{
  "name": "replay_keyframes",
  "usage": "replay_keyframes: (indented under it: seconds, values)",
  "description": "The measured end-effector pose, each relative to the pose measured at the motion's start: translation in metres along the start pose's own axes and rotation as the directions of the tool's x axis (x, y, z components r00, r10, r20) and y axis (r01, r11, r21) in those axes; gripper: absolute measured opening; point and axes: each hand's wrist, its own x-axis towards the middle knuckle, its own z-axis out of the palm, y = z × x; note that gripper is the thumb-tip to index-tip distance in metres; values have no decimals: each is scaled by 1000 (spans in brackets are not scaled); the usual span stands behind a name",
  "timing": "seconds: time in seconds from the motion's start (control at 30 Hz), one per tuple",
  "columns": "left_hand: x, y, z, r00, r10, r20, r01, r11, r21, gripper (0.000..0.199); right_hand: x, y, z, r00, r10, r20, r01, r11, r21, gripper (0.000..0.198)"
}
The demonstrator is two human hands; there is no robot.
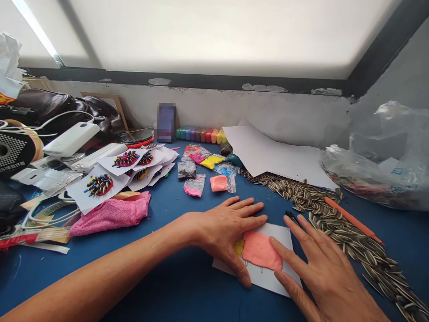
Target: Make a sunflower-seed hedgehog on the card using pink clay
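Note:
A white paper sheet (268, 282) lies on the blue table with a flattened patch of salmon-pink modelling clay (261, 250) on it. A small yellow clay piece (239, 247) borders the pink patch, and short drawn lines show below. My left hand (224, 226) rests with fingers spread over the paper's left side, thumb beside the yellow clay. On the right, my right hand (323, 273) holds nothing; its fingers are apart, the index fingertip at the pink clay's right edge. Beyond its fingertips lies a black object (292, 218), partly hidden.
Sunflower seeds (355, 232) spread along the right, with an orange stick (351, 219) on them. Behind are clay packets (219, 183), blank paper (284, 156) and a plastic bag (385, 165). Left are seed-decorated papers (115, 179), a pink cloth (114, 214) and a white power bank (72, 138).

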Motion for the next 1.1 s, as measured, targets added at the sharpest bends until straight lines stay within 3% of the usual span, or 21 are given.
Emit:
replay_keyframes:
  seconds: [0.47,0.87,1.1]
  values:
    - [0,0,1,1000,3,-10,-2,1000,23,113,8,0,-2,1000,-6,3,6,997,-78,43]
    - [-1,-4,3,1000,14,-17,-14,1000,-1,113,-9,5,-6,987,-155,31,158,977,-142,54]
    - [-1,-4,4,999,27,-45,-26,1000,9,113,-14,7,2,994,-105,-34,103,993,-60,56]
